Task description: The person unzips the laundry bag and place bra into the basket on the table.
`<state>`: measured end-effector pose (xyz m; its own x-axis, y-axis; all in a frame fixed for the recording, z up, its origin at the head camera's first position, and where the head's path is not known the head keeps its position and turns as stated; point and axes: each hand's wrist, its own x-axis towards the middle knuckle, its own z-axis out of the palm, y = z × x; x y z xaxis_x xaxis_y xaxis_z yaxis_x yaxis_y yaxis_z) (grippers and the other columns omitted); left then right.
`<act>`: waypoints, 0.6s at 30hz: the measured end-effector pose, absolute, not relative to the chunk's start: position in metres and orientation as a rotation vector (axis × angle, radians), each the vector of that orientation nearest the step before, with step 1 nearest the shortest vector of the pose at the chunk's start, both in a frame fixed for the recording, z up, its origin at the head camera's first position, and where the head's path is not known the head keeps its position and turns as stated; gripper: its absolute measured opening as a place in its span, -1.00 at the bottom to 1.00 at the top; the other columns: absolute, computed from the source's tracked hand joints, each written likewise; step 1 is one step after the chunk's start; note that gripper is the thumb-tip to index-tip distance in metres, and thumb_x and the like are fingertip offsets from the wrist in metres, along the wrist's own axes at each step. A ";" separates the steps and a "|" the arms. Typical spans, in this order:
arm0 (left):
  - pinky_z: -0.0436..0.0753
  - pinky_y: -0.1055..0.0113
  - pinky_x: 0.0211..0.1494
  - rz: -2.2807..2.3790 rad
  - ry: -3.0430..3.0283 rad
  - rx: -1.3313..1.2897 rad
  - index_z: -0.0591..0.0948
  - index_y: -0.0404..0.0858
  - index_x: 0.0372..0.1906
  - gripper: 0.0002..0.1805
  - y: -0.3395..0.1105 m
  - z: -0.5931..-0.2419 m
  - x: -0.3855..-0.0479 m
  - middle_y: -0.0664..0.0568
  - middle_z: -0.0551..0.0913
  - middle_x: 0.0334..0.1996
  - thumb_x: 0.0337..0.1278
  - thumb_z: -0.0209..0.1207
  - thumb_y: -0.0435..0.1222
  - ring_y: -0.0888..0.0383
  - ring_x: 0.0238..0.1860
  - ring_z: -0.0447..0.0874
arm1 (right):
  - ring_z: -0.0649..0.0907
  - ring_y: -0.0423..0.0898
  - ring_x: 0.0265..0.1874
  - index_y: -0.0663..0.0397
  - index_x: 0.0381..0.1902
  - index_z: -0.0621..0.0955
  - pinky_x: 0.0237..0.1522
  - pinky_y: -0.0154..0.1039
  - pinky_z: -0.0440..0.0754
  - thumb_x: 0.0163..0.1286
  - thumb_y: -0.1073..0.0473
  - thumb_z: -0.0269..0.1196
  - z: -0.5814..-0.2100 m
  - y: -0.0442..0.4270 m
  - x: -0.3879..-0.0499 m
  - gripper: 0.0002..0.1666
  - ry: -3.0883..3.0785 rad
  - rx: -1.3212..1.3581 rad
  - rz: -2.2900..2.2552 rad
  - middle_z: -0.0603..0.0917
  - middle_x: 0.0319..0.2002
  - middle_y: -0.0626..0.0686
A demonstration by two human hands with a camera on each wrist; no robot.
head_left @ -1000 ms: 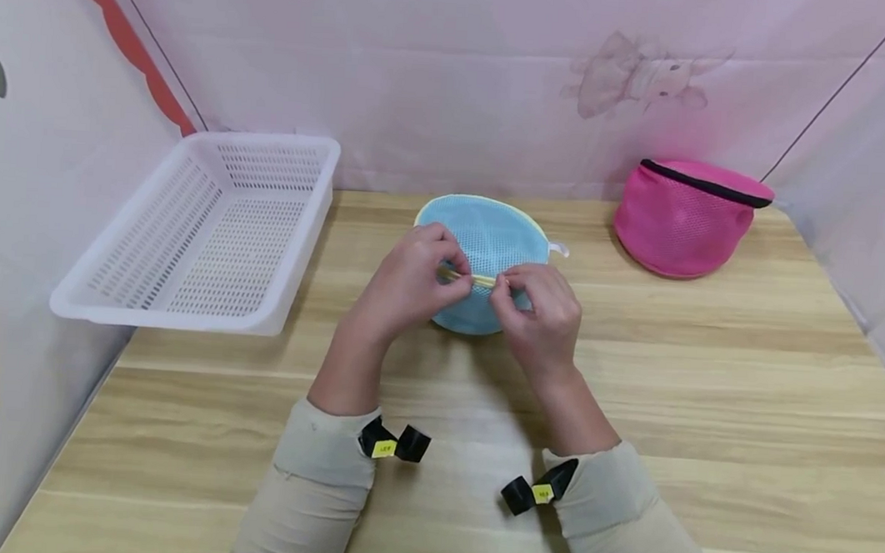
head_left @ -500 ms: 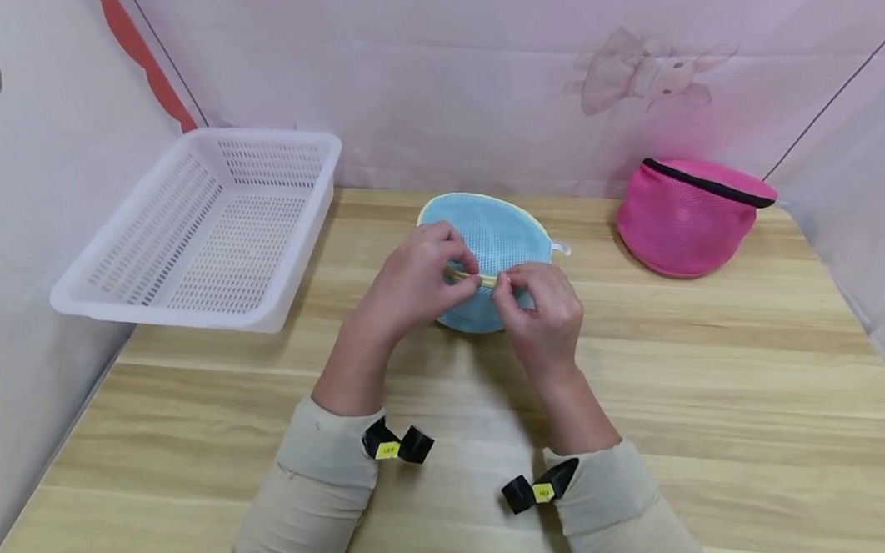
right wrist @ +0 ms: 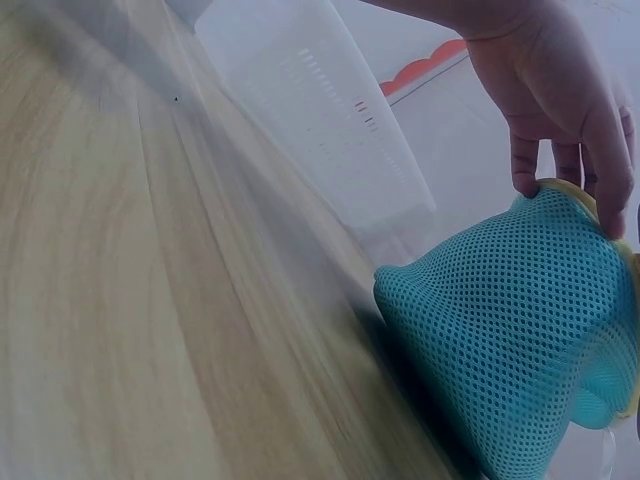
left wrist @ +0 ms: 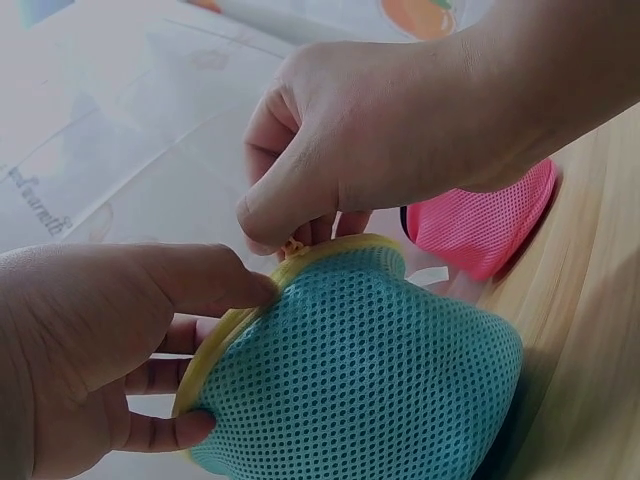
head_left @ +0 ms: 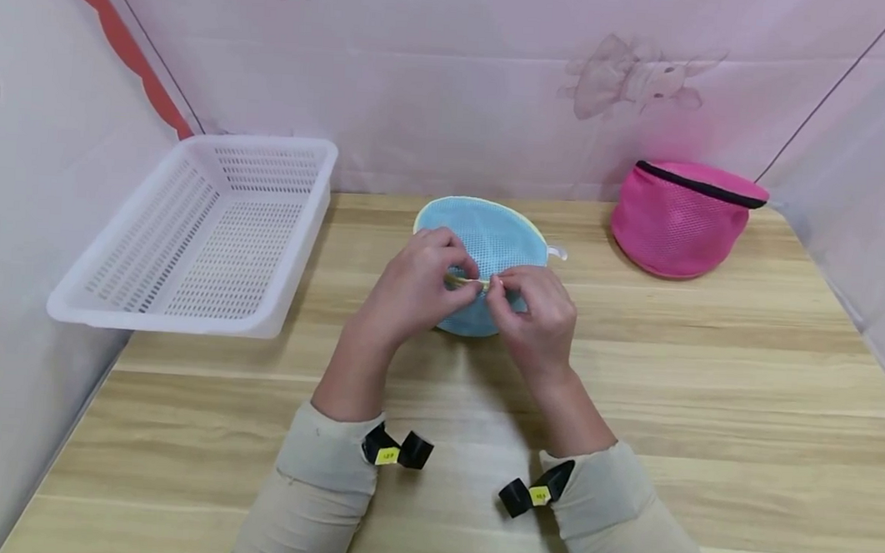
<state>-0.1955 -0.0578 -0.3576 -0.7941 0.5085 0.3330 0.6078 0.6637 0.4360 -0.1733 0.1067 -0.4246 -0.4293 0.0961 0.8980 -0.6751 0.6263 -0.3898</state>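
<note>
In the head view a light blue mesh laundry bag (head_left: 483, 224) with yellow edging sits on the table's middle, a white loop at its right. My left hand (head_left: 419, 284) pinches the near yellow edge between thumb and fingers. Close beside it, my right hand (head_left: 536, 315) pinches a small yellow piece on that same edge, apparently a zipper pull (left wrist: 292, 246); fingertips largely hide it. The left wrist view shows the left thumb on top of the yellow edging (left wrist: 225, 335), other fingers beneath. In the right wrist view the bag's side (right wrist: 510, 310) bulges above the tabletop.
A white perforated plastic basket (head_left: 279, 305) stands at the back left. At the back right sits a pink mesh bag (head_left: 681, 230) with a black zipper band. Printed cloth walls (head_left: 452, 102) border the wooden table (head_left: 704, 449) at back and sides.
The left fingertips have slid slightly right along the yellow edge, and the gap between the two hands has narrowed. Bag, basket and pink bag stay in place; the head view shifts slightly.
</note>
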 end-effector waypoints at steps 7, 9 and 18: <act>0.51 0.32 -0.15 -0.792 -2.673 -0.929 0.76 -0.17 -0.32 -0.88 -0.058 -0.359 -0.196 0.08 0.59 -0.23 0.11 0.34 -0.20 0.11 -0.16 0.44 | 0.69 0.02 -0.42 0.30 -0.51 0.68 -0.28 -0.12 0.67 0.23 0.30 0.29 -0.425 0.105 -0.175 -0.83 -1.781 0.482 0.922 0.73 -0.47 0.13; 0.51 0.32 -0.15 -0.788 -2.682 -0.928 0.76 -0.16 -0.31 -0.88 -0.057 -0.359 -0.194 0.08 0.59 -0.23 0.11 0.34 -0.20 0.11 -0.16 0.44 | 0.69 0.02 -0.42 0.30 -0.52 0.68 -0.28 -0.12 0.67 0.23 0.31 0.28 -0.425 0.104 -0.174 -0.83 -1.780 0.486 0.923 0.73 -0.47 0.13; 0.51 0.33 -0.17 -0.758 -2.654 -0.947 0.77 -0.16 -0.32 -0.88 -0.056 -0.360 -0.194 0.09 0.61 -0.27 0.11 0.34 -0.20 0.11 -0.17 0.45 | 0.69 0.03 -0.40 0.31 -0.51 0.68 -0.23 -0.10 0.67 0.23 0.32 0.29 -0.427 0.103 -0.173 -0.85 -1.782 0.485 0.922 0.72 -0.47 0.14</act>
